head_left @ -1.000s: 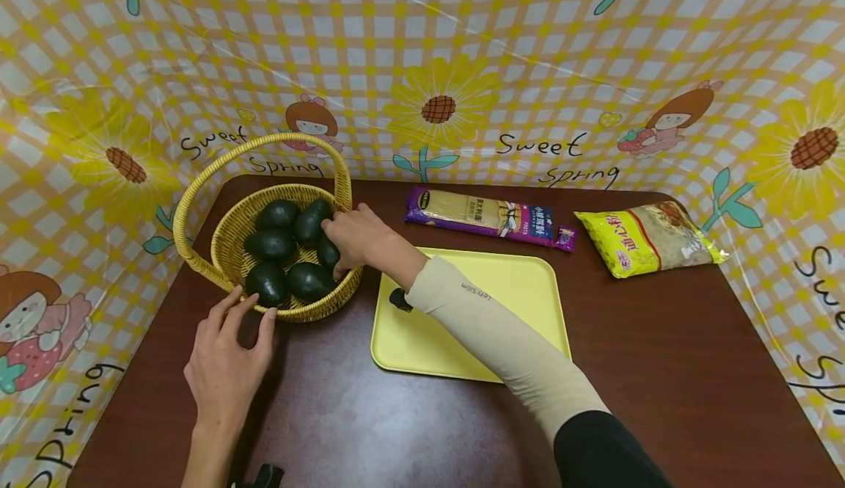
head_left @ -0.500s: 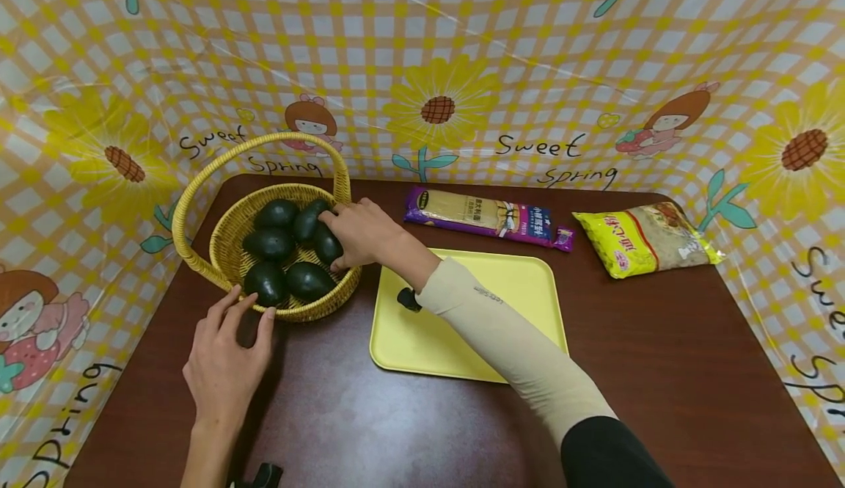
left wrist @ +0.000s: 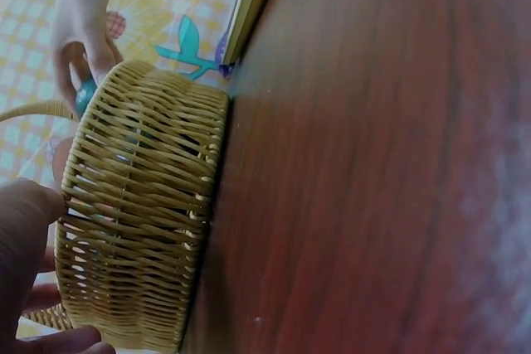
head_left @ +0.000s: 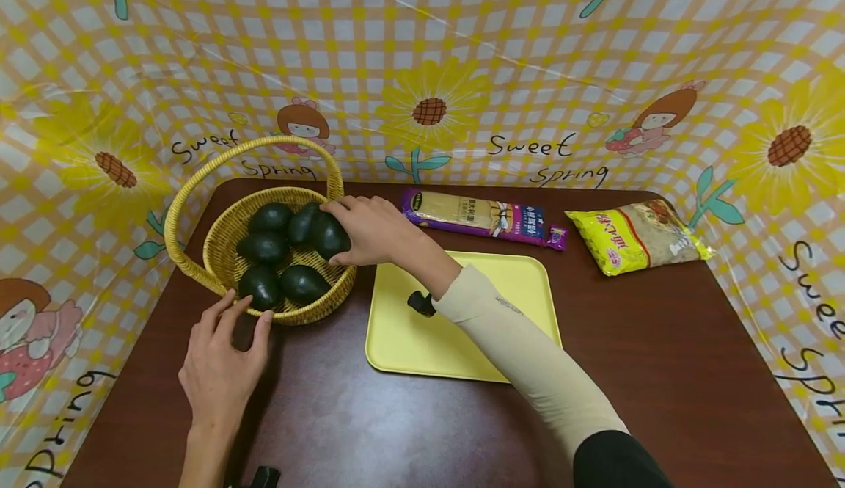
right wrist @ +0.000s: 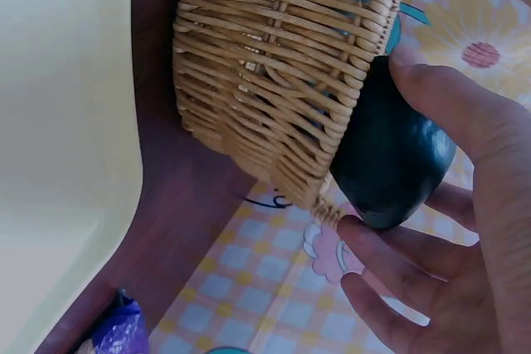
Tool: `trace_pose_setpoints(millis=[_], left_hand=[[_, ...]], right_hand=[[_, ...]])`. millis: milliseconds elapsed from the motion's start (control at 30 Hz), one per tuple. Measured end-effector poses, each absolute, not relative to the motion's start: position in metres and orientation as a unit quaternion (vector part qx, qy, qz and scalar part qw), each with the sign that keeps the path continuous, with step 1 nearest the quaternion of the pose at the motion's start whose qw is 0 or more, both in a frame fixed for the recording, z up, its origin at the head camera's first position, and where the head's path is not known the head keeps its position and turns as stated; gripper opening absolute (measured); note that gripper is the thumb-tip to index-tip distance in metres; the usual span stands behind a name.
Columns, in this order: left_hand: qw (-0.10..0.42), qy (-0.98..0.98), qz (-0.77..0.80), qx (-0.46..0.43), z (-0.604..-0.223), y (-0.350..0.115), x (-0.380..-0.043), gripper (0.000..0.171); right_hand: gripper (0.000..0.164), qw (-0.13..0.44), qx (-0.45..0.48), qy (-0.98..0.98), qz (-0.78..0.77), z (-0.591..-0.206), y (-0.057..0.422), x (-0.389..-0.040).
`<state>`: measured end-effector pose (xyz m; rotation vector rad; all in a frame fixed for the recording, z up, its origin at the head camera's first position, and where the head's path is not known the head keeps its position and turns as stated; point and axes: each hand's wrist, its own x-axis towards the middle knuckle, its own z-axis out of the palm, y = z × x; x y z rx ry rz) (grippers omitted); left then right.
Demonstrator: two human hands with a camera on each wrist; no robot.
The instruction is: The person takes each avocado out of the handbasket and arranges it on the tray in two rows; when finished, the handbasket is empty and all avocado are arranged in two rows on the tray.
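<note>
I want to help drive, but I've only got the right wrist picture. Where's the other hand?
Observer: The left hand is at the basket, its fingertips touching the near rim.
Operator: Ooh. Is the avocado in the right hand the only one?
Observer: No, five other avocados lie inside the basket.
Operator: Wow! And is there anything on the side of the tray away from the basket?
Observer: Yes, a yellow packet lies on the table, off to the right of the tray.
</note>
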<state>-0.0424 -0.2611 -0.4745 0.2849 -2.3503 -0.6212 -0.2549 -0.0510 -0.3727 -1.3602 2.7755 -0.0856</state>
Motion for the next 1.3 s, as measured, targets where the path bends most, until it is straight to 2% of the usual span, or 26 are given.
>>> trace_pose_setpoints(millis=[400, 967, 1300], left_hand=[[0.342, -0.901, -0.241, 0.112, -0.476, -0.262, -0.041, 0.039], [0.336, -0.902, -0.242, 0.121, -0.472, -0.261, -0.041, 0.039], [0.344, -0.900, -0.242, 0.115, -0.474, -0.256, -0.042, 0.039]], right_hand=[[0.094, -0.030, -0.441, 0.893, -0.089, -0.367, -0.021, -0.249], [0.091, -0.028, -0.401, 0.900, -0.169, -0.380, 0.024, -0.242], [0.089, -0.043, -0.397, 0.903, -0.160, -0.392, 0.042, -0.240]])
